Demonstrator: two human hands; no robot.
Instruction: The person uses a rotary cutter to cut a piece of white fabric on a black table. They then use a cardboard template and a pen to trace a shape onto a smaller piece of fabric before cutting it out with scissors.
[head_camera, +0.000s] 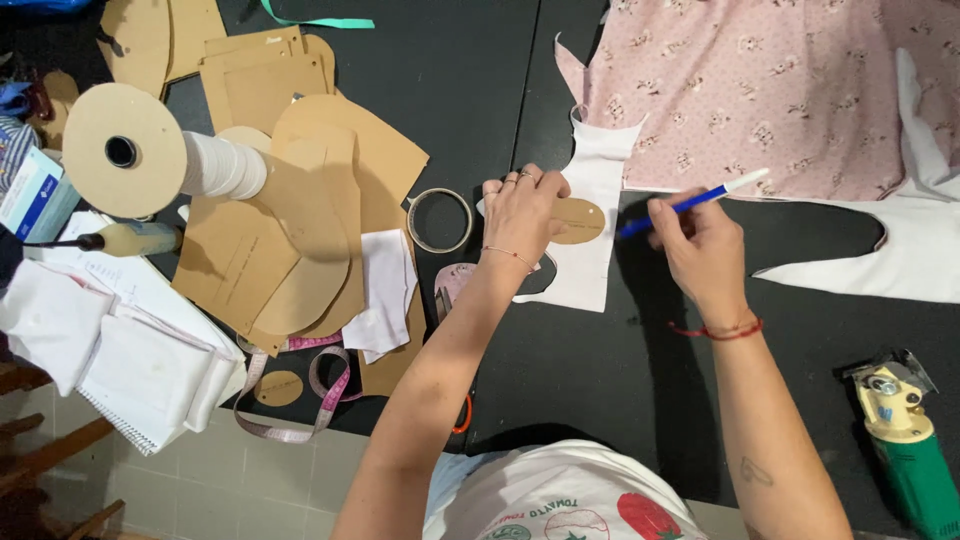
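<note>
1. Two hands are working over a black desk (480, 90); at far left a spool (150, 155) is lying on brown card patterns (300, 200).
2. The left hand (520, 212) is pressing flat, fingers spread, on a small card template (578, 220) lying on white cloth (590, 230).
3. The right hand (700, 245) is pinching a blue pen (690, 203), its tip touching the template's edge.
4. Pink cloth (760, 90) is lying beyond.

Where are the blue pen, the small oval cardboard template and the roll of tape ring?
blue pen (690, 203), head view, on the blue barrel above the right hand (705, 250).
oval cardboard template (582, 220), head view, on its bare right half beside the left hand (520, 212).
tape ring (440, 220), head view, on its rim.
</note>
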